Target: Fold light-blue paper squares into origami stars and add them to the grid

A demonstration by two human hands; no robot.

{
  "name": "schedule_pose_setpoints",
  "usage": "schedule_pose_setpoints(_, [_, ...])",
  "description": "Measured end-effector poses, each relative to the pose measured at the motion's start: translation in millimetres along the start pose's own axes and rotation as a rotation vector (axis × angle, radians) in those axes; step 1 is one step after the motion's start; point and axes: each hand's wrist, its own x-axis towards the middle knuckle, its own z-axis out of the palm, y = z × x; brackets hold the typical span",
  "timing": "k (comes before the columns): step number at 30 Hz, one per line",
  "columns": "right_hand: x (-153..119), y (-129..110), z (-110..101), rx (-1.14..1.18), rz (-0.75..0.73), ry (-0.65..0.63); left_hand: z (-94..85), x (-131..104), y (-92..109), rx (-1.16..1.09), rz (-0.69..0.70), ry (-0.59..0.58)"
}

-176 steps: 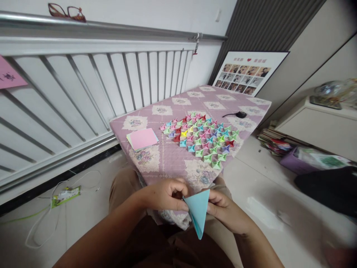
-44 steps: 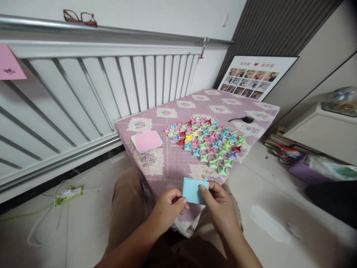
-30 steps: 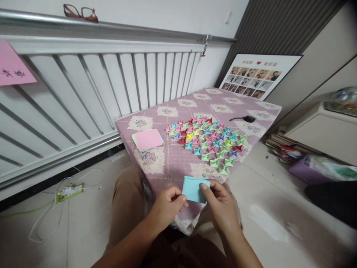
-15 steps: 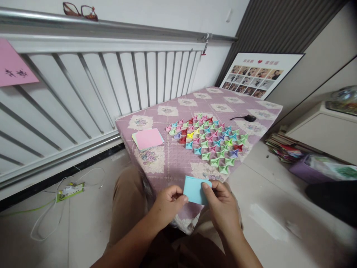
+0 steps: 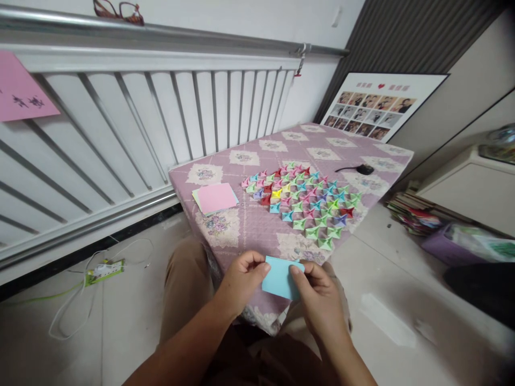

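Holding folded light-blue paper (image 5: 278, 279) above the near corner of the floral tablecloth (image 5: 255, 236), pinched at its far left corner by the left hand (image 5: 240, 279) and gripped along the right side by the right hand (image 5: 322, 300); probably very light, thin, stiffest along the creases, easily dented or torn, so best taken flat by opposite edges, without squeezing hard or crushing any fold
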Motion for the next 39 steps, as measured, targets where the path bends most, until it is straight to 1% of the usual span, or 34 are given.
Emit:
schedule_pose_setpoints(12, [-2, -4, 1, -0.031, -0.015, 0.009, 0.6, -3, 4, -0.037, -0.016, 0.019])
schedule_pose_setpoints(17, [-3, -6, 3, -0.035, -0.049, 0.017, -0.3, -5, 5, -0.001, -0.009, 0.043])
schedule_pose_setpoints(23, [-4, -5, 6, 0.005, -0.081, 0.003, -0.8, -8, 0, -0.034, 0.002, 0.118])
schedule_pose_setpoints(31, [-6, -8, 9, -0.006, -0.062, 0.023, 0.7, -13, -6, -0.048, -0.001, 0.124])
schedule_pose_setpoints(36, [-6, -6, 8, -0.055, -0.072, 0.062, 2.2, -14, -6, -0.057, -0.008, 0.127])
schedule_pose_setpoints(39, [-6, -3, 9, -0.024, -0.054, 0.067, 3.1, -15, -5, -0.050, -0.009, 0.131])
